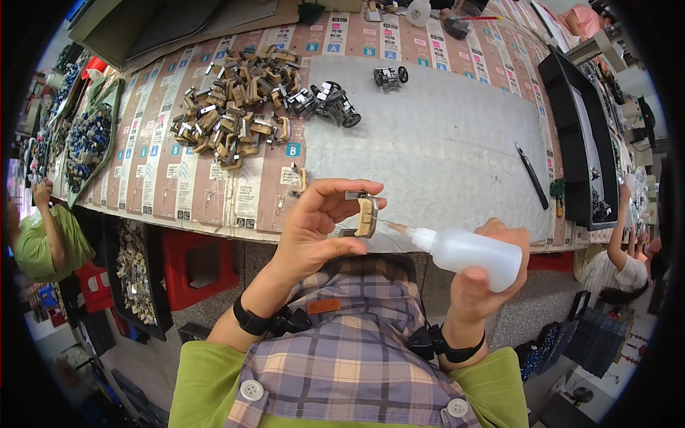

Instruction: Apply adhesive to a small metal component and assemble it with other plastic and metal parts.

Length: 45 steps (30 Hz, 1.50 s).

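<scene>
Between the thumb and fingers of my left hand (321,217) is a small tan-and-metal bracket-shaped part (366,217), held upright over the table's front edge. My right hand (492,267) grips a white squeeze bottle (474,255) lying nearly level. The bottle's thin needle tip points left and reaches the tan part's right side; whether it touches cannot be told. A similar loose part (300,178) rests on the table just beyond my left hand. Farther off lies a big heap of such tan-and-metal parts (235,107).
Black wheeled assemblies (332,103) sit beside the heap, and another wheeled piece (390,77) stands farther right on the grey sheet (428,143). A black pen-like tool (531,175) lies near a long black tray (581,135). Red stools (203,267) stand below the table; other people work at both sides.
</scene>
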### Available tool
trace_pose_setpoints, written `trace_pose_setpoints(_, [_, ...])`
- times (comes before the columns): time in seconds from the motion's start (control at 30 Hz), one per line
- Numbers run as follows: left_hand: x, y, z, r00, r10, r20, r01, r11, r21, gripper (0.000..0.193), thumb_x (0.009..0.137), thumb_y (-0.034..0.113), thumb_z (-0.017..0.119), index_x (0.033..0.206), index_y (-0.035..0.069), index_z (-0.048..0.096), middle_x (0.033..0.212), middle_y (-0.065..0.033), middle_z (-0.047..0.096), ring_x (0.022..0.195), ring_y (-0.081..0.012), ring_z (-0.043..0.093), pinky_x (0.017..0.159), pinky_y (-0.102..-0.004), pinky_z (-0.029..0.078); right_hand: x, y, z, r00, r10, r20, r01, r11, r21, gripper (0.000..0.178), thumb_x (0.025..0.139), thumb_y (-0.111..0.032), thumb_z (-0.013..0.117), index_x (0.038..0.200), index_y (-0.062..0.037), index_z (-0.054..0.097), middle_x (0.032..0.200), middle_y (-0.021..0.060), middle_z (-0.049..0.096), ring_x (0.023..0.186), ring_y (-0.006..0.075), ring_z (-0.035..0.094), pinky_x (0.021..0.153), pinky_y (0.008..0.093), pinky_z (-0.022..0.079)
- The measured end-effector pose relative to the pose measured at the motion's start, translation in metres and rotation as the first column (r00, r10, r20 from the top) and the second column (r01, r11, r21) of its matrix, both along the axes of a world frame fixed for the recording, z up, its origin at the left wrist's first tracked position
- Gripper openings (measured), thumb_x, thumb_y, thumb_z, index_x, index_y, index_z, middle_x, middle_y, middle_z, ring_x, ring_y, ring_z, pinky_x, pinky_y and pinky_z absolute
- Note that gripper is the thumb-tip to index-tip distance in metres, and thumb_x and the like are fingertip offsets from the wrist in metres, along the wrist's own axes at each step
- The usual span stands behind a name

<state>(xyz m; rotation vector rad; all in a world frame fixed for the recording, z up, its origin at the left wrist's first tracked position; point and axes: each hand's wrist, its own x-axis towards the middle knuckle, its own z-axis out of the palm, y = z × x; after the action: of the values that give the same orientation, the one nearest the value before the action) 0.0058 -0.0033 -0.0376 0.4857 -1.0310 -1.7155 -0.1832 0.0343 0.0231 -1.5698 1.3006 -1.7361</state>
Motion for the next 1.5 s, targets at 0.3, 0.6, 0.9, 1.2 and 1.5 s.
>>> trace_pose_setpoints(0.3, [0.001, 0.0, 0.001, 1.0, -0.003, 0.007, 0.003, 1.0, -0.011, 0.059, 0.064, 0.007, 0.073, 0.112, 0.004, 0.039, 0.12, -0.0147, 0.045, 0.111, -0.0262, 0.047, 0.094, -0.0372, 0.039, 0.004, -0.002, -0.001, 1.0, 0.015, -0.023, -0.015, 1.0, 0.001, 0.042, 0.066, -0.033, 0.074, 0.082, -0.0029, 0.05, 0.063, 0.0027, 0.053, 0.053, 0.0096, 0.044, 0.046, 0.0211, 0.032])
trace_pose_setpoints(0.6, [0.0, 0.0, -0.001, 1.0, 0.013, 0.027, -0.012, 1.0, -0.025, 0.057, 0.065, 0.006, 0.072, 0.112, 0.004, 0.039, 0.119, -0.0136, 0.046, 0.112, -0.0258, 0.047, 0.095, -0.0382, 0.038, 0.005, -0.002, 0.0, 0.997, 0.038, -0.074, -0.037, 0.999, 0.009, 0.041, 0.066, -0.033, 0.074, 0.081, -0.0032, 0.051, 0.062, 0.003, 0.053, 0.053, 0.0099, 0.047, 0.046, 0.0205, 0.034])
trace_pose_setpoints(0.9, [0.001, -0.003, -0.001, 0.995, 0.057, 0.081, -0.052, 0.997, -0.055, 0.056, 0.065, 0.006, 0.072, 0.111, 0.004, 0.04, 0.118, -0.0135, 0.046, 0.107, -0.0253, 0.05, 0.094, -0.038, 0.038, -0.001, -0.001, -0.001, 0.991, 0.047, -0.129, -0.042, 0.998, 0.04, 0.04, 0.068, -0.031, 0.074, 0.081, -0.0015, 0.05, 0.065, 0.0047, 0.053, 0.054, 0.0104, 0.047, 0.046, 0.0215, 0.033])
trace_pose_setpoints(1.2, [0.004, -0.002, -0.007, 0.979, 0.138, 0.152, -0.142, 0.99, 0.016, 0.063, 0.06, 0.019, 0.078, 0.11, 0.005, 0.042, 0.113, -0.0143, 0.049, 0.095, -0.0193, 0.054, 0.086, -0.0327, 0.043, -0.051, -0.033, 0.003, 0.936, -0.166, 0.312, 0.125, 0.981, 0.145, 0.035, 0.078, -0.026, 0.061, 0.091, 0.0031, 0.047, 0.08, 0.0079, 0.052, 0.065, 0.0133, 0.051, 0.06, 0.0252, 0.041])
trace_pose_setpoints(1.5, [0.017, -0.004, -0.013, 0.976, 0.112, 0.185, -0.117, 0.993, 0.019, 0.053, 0.066, 0.008, 0.073, 0.109, 0.006, 0.042, 0.113, -0.008, 0.051, 0.091, -0.0119, 0.051, 0.085, -0.0286, 0.041, -0.147, -0.093, -0.076, 0.959, -0.282, 0.03, 0.253, 0.898, 0.359, 0.032, 0.078, -0.006, 0.058, 0.107, 0.0039, 0.048, 0.102, 0.0097, 0.056, 0.093, 0.0134, 0.051, 0.083, 0.0254, 0.038])
